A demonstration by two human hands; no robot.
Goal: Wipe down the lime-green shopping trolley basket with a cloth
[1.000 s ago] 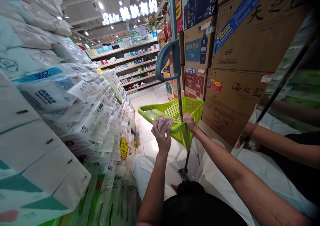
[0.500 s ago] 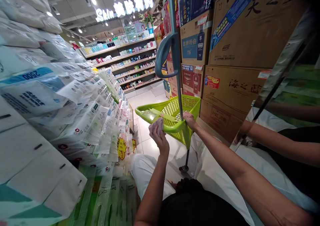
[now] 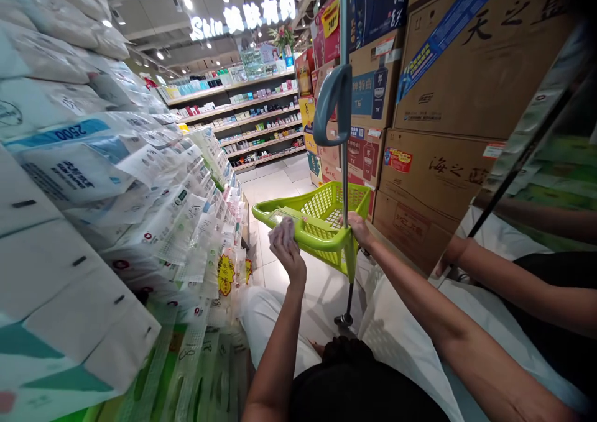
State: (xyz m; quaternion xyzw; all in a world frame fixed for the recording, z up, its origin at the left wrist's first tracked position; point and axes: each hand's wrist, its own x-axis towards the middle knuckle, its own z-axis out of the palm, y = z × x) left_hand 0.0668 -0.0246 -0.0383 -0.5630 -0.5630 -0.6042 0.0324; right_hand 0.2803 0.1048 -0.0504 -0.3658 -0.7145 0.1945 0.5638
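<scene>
A lime-green plastic shopping basket (image 3: 321, 242) on a pole stand is in front of me. Its grey pole (image 3: 344, 173) rises through one corner and carries a blue-grey loop handle (image 3: 332, 108). My left hand (image 3: 290, 254) is closed round a crumpled greyish-pink cloth (image 3: 282, 230), which is against or just beside the basket's near rim; whether it touches cannot be seen clearly. My right hand (image 3: 360, 228) grips the basket's corner right by the pole, its fingertips partly hidden behind the pole. Inside the basket I can make out no goods.
Stacked packs of tissue paper (image 3: 153, 223) line the left side. Tall cardboard cartons (image 3: 433, 167) stand on the right, beside a mirror (image 3: 513, 223) reflecting my arm. Pale floor tiles (image 3: 270, 186) lead to shelves of small goods (image 3: 256, 123). A caster (image 3: 344, 320) sits near my feet.
My left hand has shifted slightly left with the cloth along the near rim. The pole's top has swung right in view. My right hand keeps its grip.
</scene>
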